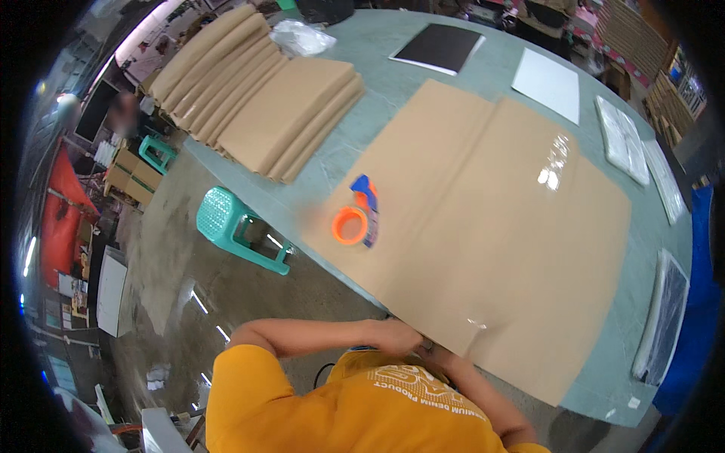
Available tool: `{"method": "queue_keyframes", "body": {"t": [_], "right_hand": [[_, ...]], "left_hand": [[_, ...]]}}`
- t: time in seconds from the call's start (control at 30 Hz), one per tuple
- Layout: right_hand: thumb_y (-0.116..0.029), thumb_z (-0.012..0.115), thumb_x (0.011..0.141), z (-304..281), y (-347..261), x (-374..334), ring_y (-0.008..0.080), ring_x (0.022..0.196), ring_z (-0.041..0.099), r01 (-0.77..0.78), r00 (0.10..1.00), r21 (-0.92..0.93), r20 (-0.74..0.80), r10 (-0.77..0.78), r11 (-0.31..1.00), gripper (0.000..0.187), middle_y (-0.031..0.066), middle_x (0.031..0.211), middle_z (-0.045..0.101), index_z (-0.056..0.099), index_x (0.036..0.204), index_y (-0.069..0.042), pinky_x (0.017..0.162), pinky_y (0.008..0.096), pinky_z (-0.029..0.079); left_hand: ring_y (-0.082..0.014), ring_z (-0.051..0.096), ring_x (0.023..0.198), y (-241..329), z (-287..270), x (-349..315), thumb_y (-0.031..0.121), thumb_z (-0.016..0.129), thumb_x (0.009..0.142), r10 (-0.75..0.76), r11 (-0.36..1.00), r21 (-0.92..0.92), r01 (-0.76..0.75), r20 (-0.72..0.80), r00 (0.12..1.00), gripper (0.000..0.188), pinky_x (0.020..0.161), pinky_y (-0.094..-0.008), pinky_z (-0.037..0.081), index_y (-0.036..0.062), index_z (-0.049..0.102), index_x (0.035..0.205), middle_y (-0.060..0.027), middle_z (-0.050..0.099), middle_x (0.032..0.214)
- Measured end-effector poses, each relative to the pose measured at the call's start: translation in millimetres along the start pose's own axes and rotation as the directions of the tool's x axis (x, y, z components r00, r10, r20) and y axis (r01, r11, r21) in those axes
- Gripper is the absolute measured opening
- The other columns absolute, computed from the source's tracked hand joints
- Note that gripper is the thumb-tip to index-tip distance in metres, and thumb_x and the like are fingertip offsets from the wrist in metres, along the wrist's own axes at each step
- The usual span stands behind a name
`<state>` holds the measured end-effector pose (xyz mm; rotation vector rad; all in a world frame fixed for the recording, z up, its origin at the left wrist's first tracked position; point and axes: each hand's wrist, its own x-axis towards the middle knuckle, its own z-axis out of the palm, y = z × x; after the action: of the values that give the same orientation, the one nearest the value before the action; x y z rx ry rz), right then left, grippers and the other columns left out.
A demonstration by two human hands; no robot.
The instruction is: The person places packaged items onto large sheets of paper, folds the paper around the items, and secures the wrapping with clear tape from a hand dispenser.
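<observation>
Close to my body, at the table's near edge, my left hand and my right hand meet in front of my shirt. Their fingers are mostly hidden, and a small dark spot shows between them that I cannot make out. Just beyond them a large brown kraft sheet lies unfolded, with creases and a shiny strip of clear tape on it. An orange and blue tape dispenser rests on the sheet's left part, apart from both hands.
A pile of folded brown sheets stands at the far left of the green table. Along the far and right sides lie a black panel, a white sheet and plastic-wrapped packs. A green stool stands left of the table.
</observation>
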<state>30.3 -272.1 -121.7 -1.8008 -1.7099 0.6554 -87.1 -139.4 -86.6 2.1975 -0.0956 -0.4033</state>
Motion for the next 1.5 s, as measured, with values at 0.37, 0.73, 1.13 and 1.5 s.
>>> {"method": "queue_keyframes", "body": {"t": [0.37, 0.73, 1.13, 1.5], "right_hand": [[-0.034, 0.053, 0.082, 86, -14, 64, 0.0330, 0.112, 0.047, -0.419, 0.861, -0.174, -0.387, 0.329, 0.891, 0.045, 0.0179, 0.119, 0.051, 0.052, 0.119, -0.008, 0.094, 0.0452, 0.036], [-0.026, 0.055, 0.081, 77, 32, 34, 0.0343, 0.110, 0.047, -0.461, 0.471, 0.415, -0.635, 0.613, 0.784, 0.041, 0.0197, 0.113, 0.054, 0.053, 0.116, -0.006, 0.094, 0.0456, 0.036], [-0.039, 0.048, 0.089, -14, -13, -69, 0.0190, 0.063, 0.060, -0.227, 0.375, 0.878, -0.320, 0.870, 0.421, 0.042, 0.0115, 0.069, 0.061, 0.056, 0.090, 0.003, 0.063, 0.0310, 0.050], [-0.027, 0.054, 0.088, -6, 10, -59, 0.0165, 0.061, 0.056, -0.052, 0.539, 0.998, 0.057, 0.841, -0.034, 0.024, 0.0075, 0.069, 0.059, 0.057, 0.088, -0.003, 0.053, 0.0281, 0.045]], "left_hand": [[-0.0327, 0.039, 0.120, -86, -114, 122, 0.034, 0.047, 0.088, 0.137, 0.797, 0.557, 0.233, -0.542, 0.829, 0.050, 0.103, -0.0413, 0.027, -0.0021, 0.045, 0.122, -0.0211, 0.046, 0.125], [-0.0363, 0.048, 0.106, -97, -52, -20, 0.025, 0.052, 0.083, 0.428, 0.826, 0.527, -0.202, -0.351, 0.833, 0.038, 0.093, -0.0439, 0.037, -0.0039, 0.053, 0.107, -0.0222, 0.055, 0.108], [-0.0224, 0.061, 0.081, -49, -12, -46, 0.024, 0.057, 0.083, -0.335, 0.920, -0.334, 0.207, -0.392, 0.857, 0.026, 0.072, -0.0366, 0.049, -0.0016, 0.061, 0.087, -0.0126, 0.063, 0.090], [-0.0206, 0.060, 0.088, -11, 21, 5, 0.015, 0.051, 0.089, -0.570, 0.052, -0.995, 0.086, 0.041, 0.821, 0.031, 0.069, -0.0344, 0.052, -0.0046, 0.048, 0.112, -0.0147, 0.053, 0.114]]}}
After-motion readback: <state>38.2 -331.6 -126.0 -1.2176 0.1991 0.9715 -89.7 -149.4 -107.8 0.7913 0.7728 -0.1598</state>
